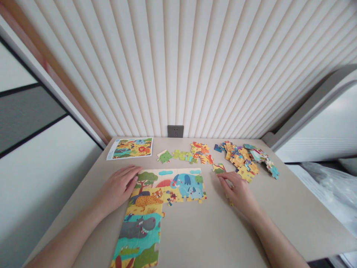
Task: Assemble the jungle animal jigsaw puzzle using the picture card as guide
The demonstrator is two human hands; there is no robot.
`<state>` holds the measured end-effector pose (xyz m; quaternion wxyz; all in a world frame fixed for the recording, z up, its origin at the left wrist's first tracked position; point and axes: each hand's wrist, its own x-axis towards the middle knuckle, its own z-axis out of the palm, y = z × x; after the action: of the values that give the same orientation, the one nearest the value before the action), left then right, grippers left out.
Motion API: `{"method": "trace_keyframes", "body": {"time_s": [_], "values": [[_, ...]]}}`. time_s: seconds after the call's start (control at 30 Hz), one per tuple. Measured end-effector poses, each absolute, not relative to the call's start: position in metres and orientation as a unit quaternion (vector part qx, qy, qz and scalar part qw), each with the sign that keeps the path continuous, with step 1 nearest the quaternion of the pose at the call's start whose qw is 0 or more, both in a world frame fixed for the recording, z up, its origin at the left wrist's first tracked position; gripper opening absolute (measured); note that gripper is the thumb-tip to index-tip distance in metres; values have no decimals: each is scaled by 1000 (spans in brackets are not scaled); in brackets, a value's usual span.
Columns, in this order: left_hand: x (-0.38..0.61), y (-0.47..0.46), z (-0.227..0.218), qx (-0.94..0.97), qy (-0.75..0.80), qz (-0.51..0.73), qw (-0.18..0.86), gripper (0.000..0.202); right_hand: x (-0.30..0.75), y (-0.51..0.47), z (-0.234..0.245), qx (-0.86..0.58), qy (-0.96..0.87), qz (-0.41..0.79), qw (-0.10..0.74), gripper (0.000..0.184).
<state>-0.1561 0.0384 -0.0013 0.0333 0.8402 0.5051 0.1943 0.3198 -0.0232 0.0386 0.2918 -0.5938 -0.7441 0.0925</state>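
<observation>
A partly joined animal jigsaw puzzle [145, 201] lies on the table, showing a tree, elephants, a leopard, a hippo and a crocodile. My left hand [122, 186] rests flat at its upper left corner, fingers stretched out and holding nothing. To the right of the puzzle, my right hand [237, 190] is low over the table with its fingers bent together at a puzzle piece [219, 168] with a tree branch on it. Bits of yellow puzzle piece show beneath that hand, mostly hidden by it.
A picture card [131, 148] of the whole scene lies at the back left. Behind the puzzle are a green piece [165, 156], joined green pieces [182, 155] and orange lion and tiger pieces [201, 152]. A heap of loose pieces [241, 158] sits at back right, before the ribbed wall [178, 67].
</observation>
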Motion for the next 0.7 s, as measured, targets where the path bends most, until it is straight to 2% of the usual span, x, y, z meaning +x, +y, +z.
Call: {"method": "trace_keyframes", "body": {"time_s": [0.7], "values": [[-156, 39, 2, 844, 497, 197, 41, 39, 309, -26, 42, -564, -766, 132, 280, 23]]}}
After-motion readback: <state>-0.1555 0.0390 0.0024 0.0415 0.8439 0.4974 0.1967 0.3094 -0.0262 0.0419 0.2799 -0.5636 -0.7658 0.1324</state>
